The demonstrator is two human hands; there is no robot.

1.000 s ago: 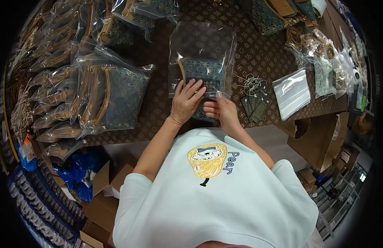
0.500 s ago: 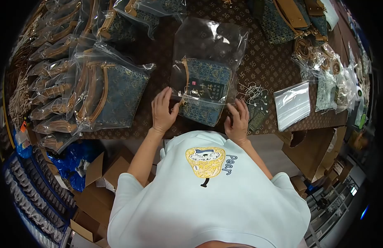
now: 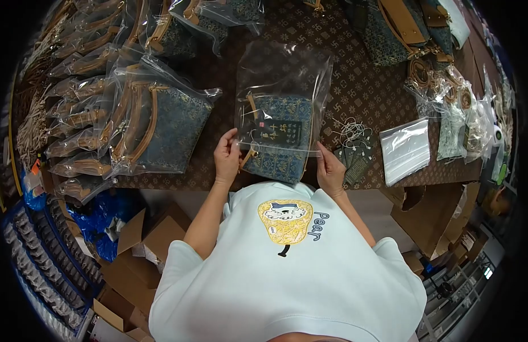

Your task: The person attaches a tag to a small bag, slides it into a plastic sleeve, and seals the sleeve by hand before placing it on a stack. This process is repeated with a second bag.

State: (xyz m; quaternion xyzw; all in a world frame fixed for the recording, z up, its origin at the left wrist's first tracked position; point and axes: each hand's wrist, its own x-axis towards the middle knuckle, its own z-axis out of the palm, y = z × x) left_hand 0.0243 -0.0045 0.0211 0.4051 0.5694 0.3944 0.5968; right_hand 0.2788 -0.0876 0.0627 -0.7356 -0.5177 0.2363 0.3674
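Note:
A clear plastic bag (image 3: pixel 284 68) lies over most of a blue patterned handbag (image 3: pixel 281 161) with tan straps, in the middle of the table's front. The handbag's lower end sticks out below the plastic opening. A dark tag (image 3: pixel 280 133) with gold characters shows through the film. At the opening's left corner, my left hand (image 3: pixel 226 157) pinches the plastic edge. My right hand (image 3: pixel 330 169) pinches the opposite corner, beside dark tags (image 3: pixel 357 163) with white strings.
Several bagged handbags (image 3: pixel 170 125) fill the left side. A stack of clear bags (image 3: pixel 405 151) lies at right, near coiled tan straps (image 3: pixel 419 69) and wrapped items. Unwrapped handbags (image 3: pixel 384 40) are at the back right. Cardboard boxes (image 3: pixel 127 279) stand below the table's edge.
Both hands have closed on the plastic bag's opening corners. The bag's lower edge is drawn straighter and has shifted slightly down over the handbag. The whole view has shifted a little.

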